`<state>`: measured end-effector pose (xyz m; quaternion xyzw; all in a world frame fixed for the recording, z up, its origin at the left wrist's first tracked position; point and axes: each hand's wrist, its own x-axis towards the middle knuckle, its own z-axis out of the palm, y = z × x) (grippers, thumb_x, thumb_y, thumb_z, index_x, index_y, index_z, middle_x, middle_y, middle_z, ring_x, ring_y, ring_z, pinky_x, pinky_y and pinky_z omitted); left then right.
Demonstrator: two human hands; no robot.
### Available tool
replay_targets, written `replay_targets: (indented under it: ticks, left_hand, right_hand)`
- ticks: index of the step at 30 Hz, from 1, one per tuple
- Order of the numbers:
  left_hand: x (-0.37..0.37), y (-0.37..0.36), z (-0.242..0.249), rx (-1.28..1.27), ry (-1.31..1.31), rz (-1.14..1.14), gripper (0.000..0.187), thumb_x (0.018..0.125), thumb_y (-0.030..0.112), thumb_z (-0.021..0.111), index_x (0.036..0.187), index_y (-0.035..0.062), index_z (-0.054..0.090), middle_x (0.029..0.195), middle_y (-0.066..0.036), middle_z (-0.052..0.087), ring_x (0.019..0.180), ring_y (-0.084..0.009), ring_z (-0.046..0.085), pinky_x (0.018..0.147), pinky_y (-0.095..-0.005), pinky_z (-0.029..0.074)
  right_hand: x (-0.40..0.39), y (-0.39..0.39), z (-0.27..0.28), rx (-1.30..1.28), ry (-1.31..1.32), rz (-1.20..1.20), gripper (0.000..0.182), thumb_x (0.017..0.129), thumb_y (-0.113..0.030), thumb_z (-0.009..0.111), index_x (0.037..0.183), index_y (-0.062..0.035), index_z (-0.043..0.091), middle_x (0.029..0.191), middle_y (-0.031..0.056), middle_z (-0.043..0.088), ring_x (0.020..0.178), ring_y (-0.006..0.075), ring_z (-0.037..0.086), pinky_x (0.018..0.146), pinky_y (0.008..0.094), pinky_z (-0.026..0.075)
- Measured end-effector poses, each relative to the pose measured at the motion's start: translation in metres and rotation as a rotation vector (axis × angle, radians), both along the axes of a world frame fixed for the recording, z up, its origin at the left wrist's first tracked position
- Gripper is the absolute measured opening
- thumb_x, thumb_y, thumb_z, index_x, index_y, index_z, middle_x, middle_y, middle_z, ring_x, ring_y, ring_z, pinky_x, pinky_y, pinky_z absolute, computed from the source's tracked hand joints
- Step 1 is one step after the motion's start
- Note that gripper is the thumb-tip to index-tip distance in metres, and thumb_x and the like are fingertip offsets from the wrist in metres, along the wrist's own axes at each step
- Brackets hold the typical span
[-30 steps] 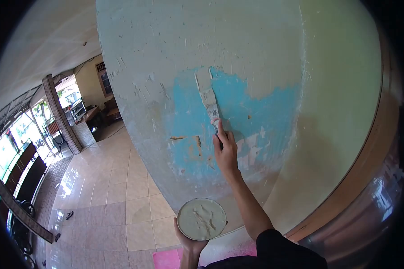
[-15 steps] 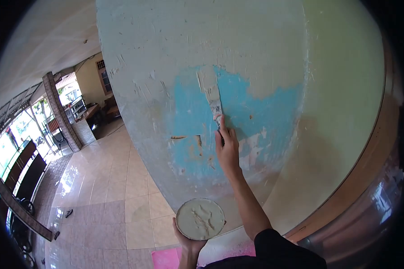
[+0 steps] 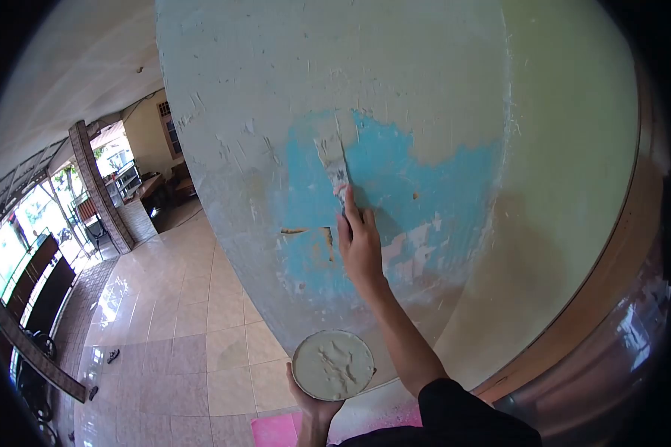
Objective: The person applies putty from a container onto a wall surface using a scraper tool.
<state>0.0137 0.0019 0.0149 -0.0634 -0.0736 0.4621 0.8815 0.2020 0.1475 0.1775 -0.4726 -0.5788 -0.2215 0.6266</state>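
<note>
Near the middle of the view, my right hand [image 3: 361,242] is closed round the handle of a putty knife [image 3: 336,173]. The knife's blade points up against the wall, over the blue patch [image 3: 395,175], with pale putty on it. A round container of pale putty [image 3: 333,365] rests on my left hand [image 3: 313,402] at the bottom, its open top facing me. Below the knife, to the left, the wall [image 3: 238,186] has a cracked hole [image 3: 328,240] with brown edges.
A tiled floor [image 3: 190,335] stretches out on the left, with sandals [image 3: 113,356] on it. Farther back stand a pillar [image 3: 101,186] and a desk [image 3: 150,186]. Something pink [image 3: 276,430] lies at the bottom. A brown wooden edge [image 3: 566,328] curves along the right.
My right hand and the putty knife have moved a little left and slightly down across the blue patch. My left hand and the container have barely moved.
</note>
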Motion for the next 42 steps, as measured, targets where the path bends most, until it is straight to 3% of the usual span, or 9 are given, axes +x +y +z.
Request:
replay_targets:
  ticks: [1,3,5,12,19,20,30,38,42]
  left_hand:
    - [0.000,-0.002,-0.001,-0.009,0.001,0.002,0.074,0.089,0.065,0.039,0.143,0.0152,0.039,0.147,-0.011,0.037,0.134,-0.0365,0.034,0.110,-0.0638,0.025]
    - [0.002,-0.003,0.002,0.096,0.417,0.124,0.074,0.089,0.065,0.039,0.143,0.0148,0.039,0.147,-0.012,0.037,0.134,-0.0362,0.034,0.110,-0.0634,0.025]
    - [0.001,-0.006,0.006,0.093,0.396,0.122,0.074,0.090,0.065,0.039,0.143,0.0147,0.039,0.147,-0.012,0.037,0.134,-0.0359,0.034,0.110,-0.0632,0.025]
    - [0.001,-0.005,0.008,0.069,0.397,0.131,0.074,0.090,0.065,0.039,0.143,0.0138,0.039,0.147,-0.012,0.037,0.134,-0.0363,0.035,0.110,-0.0630,0.026]
    - [0.001,-0.006,0.009,0.085,0.380,0.121,0.074,0.089,0.065,0.040,0.143,0.0138,0.040,0.146,-0.012,0.039,0.133,-0.0358,0.036,0.110,-0.0619,0.026]
    - [0.000,-0.005,0.008,0.090,0.376,0.118,0.074,0.090,0.065,0.040,0.143,0.0138,0.040,0.146,-0.012,0.039,0.133,-0.0357,0.036,0.110,-0.0618,0.026]
    - [0.003,-0.007,0.015,0.070,0.345,0.079,0.074,0.090,0.065,0.040,0.144,0.0146,0.038,0.147,-0.011,0.037,0.134,-0.0353,0.035,0.110,-0.0611,0.027]
    - [0.002,-0.008,0.016,0.086,0.343,0.106,0.075,0.089,0.065,0.041,0.145,0.0139,0.037,0.148,-0.012,0.036,0.135,-0.0358,0.034,0.110,-0.0630,0.026]
    - [-0.002,-0.008,0.015,0.029,0.235,0.095,0.076,0.089,0.065,0.041,0.144,0.0139,0.037,0.148,-0.012,0.036,0.134,-0.0369,0.034,0.109,-0.0645,0.026]
  right_hand:
    - [-0.002,-0.006,-0.011,-0.051,0.019,-0.002,0.058,0.095,-0.009,0.056,0.149,-0.0140,0.035,0.094,0.0151,0.051,0.073,0.0295,0.060,0.061,0.0384,0.051]
    - [0.000,-0.018,-0.030,-0.103,0.016,0.011,0.059,0.095,-0.009,0.056,0.150,-0.0142,0.034,0.094,0.0139,0.051,0.075,0.0270,0.059,0.064,0.0363,0.051]
    - [0.004,-0.021,-0.044,-0.054,0.032,0.142,0.055,0.096,-0.006,0.055,0.148,-0.0101,0.037,0.094,0.0113,0.050,0.074,0.0213,0.052,0.065,0.0314,0.047]
    - [0.014,-0.008,0.028,0.060,0.034,0.059,0.059,0.095,-0.007,0.056,0.150,-0.0168,0.035,0.095,0.0142,0.049,0.079,0.0262,0.055,0.070,0.0357,0.049]
    - [0.010,-0.012,-0.039,-0.057,0.088,0.023,0.052,0.096,-0.006,0.055,0.146,-0.0071,0.040,0.090,0.0114,0.050,0.075,0.0214,0.050,0.068,0.0319,0.045]
    - [0.013,-0.013,-0.053,-0.087,0.082,0.055,0.058,0.095,-0.005,0.056,0.148,-0.0117,0.036,0.093,0.0142,0.050,0.076,0.0259,0.054,0.067,0.0347,0.048]
    - [0.027,-0.012,0.027,0.117,0.014,0.007,0.057,0.095,-0.006,0.056,0.149,-0.0116,0.036,0.090,0.0116,0.050,0.076,0.0234,0.054,0.068,0.0326,0.048]
    - [0.029,-0.016,-0.052,0.010,0.053,0.013,0.054,0.096,-0.007,0.055,0.147,-0.0099,0.038,0.091,0.0131,0.049,0.073,0.0236,0.054,0.064,0.0341,0.048]
    - [0.030,-0.024,-0.022,0.038,0.050,0.014,0.054,0.094,-0.001,0.055,0.146,-0.0045,0.039,0.090,0.0103,0.049,0.074,0.0189,0.050,0.065,0.0289,0.044]
